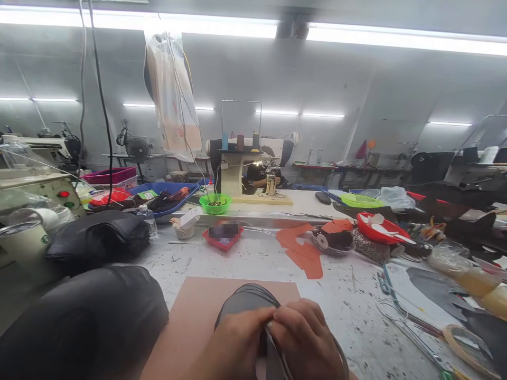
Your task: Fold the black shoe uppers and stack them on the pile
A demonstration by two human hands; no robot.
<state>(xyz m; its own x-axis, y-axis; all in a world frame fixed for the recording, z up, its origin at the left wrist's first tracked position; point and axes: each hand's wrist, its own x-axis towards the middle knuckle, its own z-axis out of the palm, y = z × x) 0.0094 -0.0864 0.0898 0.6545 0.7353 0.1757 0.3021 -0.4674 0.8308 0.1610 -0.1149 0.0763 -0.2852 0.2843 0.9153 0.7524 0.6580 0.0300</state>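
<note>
Near the bottom centre, my left hand (237, 338) and my right hand (303, 335) meet, fingers closed and thumbs close together. Both grip a dark grey leather piece (247, 298), whose rounded far end shows several curved lines like layered edges. A thin pale strip or edge (280, 354) runs down between the hands toward me; what it belongs to is partly hidden by my fingers. Beneath them lies a flat pinkish-tan board (198, 301). To the left of the board is a large pile of black leather (91, 316).
Another black leather stack (99, 237) lies farther left, beside a plastic bottle (147, 219). Across the table stand a red tray (223, 243), orange cut pieces (303, 248) and a red bowl (380, 229). A tape roll (467, 345) lies right. Beyond is a sewing machine (233, 177).
</note>
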